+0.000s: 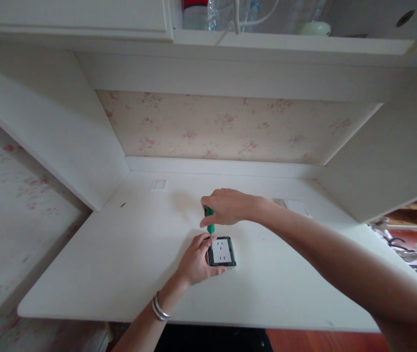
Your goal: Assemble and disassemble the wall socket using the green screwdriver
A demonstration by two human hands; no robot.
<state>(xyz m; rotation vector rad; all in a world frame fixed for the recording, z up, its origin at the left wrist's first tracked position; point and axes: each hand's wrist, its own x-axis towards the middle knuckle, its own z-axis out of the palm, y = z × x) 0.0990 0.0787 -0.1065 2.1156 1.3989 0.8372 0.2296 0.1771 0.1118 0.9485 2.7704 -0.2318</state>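
**Screwdriver set upright on a wall socket**

A white wall socket (222, 252) in a dark frame lies flat on the white tabletop (120, 264), near its front edge. The left hand (195, 261) rests against the socket's left side, its grip pinching the frame's edge; silver bangles (159, 308) circle that wrist. The right hand (226, 207) hovers just above, its grip pressed together around a green-handled screwdriver (210, 222), which stands nearly upright with its tip on the socket's left edge. Floral wallpaper (230, 127) backs the alcove.
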